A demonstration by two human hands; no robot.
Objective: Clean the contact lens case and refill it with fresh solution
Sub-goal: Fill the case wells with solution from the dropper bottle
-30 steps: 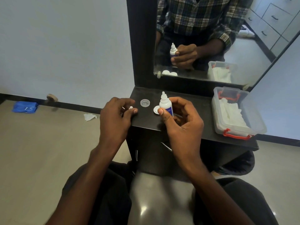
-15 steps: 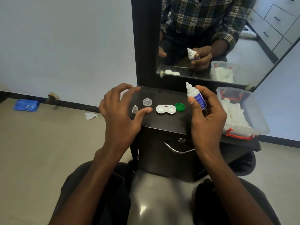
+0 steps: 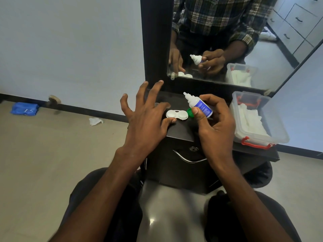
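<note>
A white double-well contact lens case [image 3: 176, 114] lies open on the dark dresser top [image 3: 181, 130]. A green cap [image 3: 190, 113] sits just right of it. My right hand [image 3: 214, 119] grips a small white solution bottle [image 3: 199, 104] with a blue label, nozzle uncapped and tilted up-left, above the green cap. My left hand [image 3: 146, 116] hovers spread over the left part of the top, thumb tip touching the dresser by the case's near-left edge. It hides the clear cap and the small bottle cap.
A clear plastic box [image 3: 258, 119] with red clips holds white tissues at the right of the top. A mirror [image 3: 227, 37] stands behind. On the floor at left lie a crumpled tissue [image 3: 95, 121] and a blue packet [image 3: 24, 108]. A drawer handle [image 3: 188, 158] is below.
My left hand has opened wider and moved right toward the lens case, covering the two loose caps. My right hand has brought the bottle left and lower, over the green cap.
</note>
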